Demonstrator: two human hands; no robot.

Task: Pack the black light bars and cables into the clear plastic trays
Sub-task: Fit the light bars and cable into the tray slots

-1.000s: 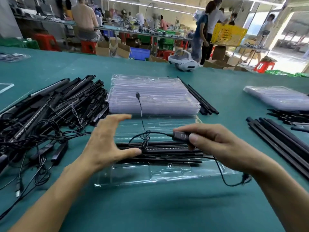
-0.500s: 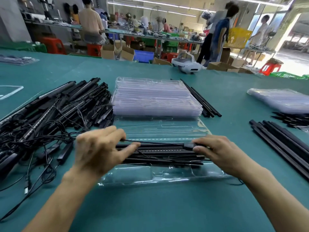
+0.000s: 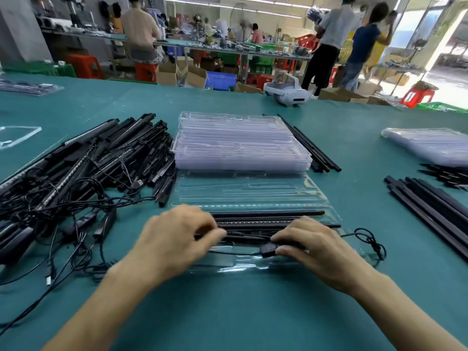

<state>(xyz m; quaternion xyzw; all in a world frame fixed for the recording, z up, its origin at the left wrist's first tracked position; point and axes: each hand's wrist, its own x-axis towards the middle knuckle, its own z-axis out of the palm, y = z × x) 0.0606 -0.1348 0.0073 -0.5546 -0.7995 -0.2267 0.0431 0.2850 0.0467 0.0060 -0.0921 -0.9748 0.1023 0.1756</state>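
Within one tray (image 3: 240,266), two light bars (image 3: 266,221)

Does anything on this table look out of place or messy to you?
Yes. A loop of black cable spills over the right end of the open clear tray onto the table, instead of lying inside with the light bars. Also, a white headset sits at the table's far edge.

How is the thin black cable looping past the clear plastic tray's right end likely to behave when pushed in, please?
The thin black cable lies in loose curls, so it is probably floppy and may spring back out. The small black inline controller, pinched by the right hand, looks rigid and light.
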